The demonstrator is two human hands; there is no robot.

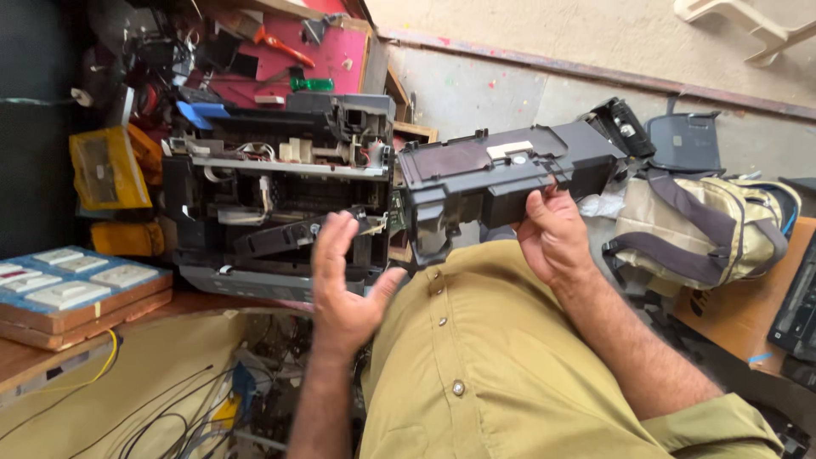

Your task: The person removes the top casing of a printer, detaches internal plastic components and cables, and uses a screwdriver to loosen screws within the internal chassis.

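— What lies past the right hand?
— A tan backpack (710, 229) with grey straps, a grey lid (684, 140) just behind it.

— And out beyond the left hand?
— A yellow case (106, 168), a tray of white switches (72, 280) nearer, loose cables (161, 416) below, a red board (302, 55) of tools farther back.

The right hand (552, 238) is gripping the underside of a long dark grey plastic printer assembly (493, 174), fingers curling onto its lower edge, while the left hand (344, 285) is hovering open-palmed, fingertips just before an opened black printer chassis (272, 195).
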